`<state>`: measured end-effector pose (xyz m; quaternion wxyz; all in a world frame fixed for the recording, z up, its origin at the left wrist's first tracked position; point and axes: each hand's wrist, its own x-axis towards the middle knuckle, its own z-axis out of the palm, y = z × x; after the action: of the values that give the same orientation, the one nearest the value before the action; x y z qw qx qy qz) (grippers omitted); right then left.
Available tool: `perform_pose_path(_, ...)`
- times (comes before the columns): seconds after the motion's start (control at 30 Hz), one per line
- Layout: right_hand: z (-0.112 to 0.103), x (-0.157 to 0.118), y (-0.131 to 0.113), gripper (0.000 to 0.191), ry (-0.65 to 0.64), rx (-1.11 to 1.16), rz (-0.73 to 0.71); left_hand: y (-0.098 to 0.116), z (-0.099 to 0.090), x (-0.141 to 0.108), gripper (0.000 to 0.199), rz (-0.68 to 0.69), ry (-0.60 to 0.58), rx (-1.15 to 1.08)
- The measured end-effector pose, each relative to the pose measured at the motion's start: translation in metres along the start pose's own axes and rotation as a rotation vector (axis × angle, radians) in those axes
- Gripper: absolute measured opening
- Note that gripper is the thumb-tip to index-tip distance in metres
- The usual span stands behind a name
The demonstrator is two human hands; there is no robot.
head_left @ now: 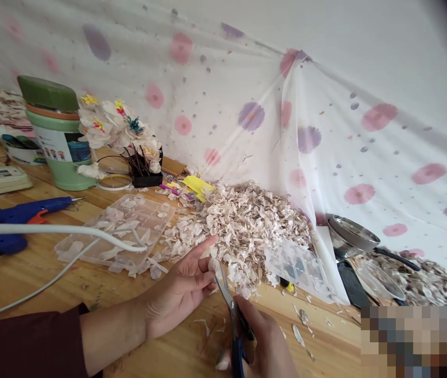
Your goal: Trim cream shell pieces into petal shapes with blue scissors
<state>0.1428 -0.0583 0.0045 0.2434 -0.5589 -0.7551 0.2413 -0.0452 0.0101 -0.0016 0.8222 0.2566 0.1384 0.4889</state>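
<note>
Head view: cutting stage, one pale papery flake (214,266) at the scissors (232,307).
Left hand (184,289): I read the grip as pinched closed on the flake, above the worktop (148,362). Right hand (266,331): grip closed around the handles, blades slightly parted. Progress: clippings (298,335) lie nearby; I judge this cut unfinished. A large flake heap (243,220) remains; I cannot tell how much is trimmed.
</note>
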Motion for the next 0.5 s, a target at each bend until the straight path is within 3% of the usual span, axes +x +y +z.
perform_pose_path(0.23,0.003,-0.003,-0.004,0.039,0.087,0.034,-0.032,-0.002,0.002,-0.003,0.079,-0.026,0.004,-0.007)
perform_pose_path(0.5,0.011,-0.002,0.016,0.041,0.160,0.060,-0.035,-0.005,0.000,-0.003,0.079,-0.024,0.007,-0.007)
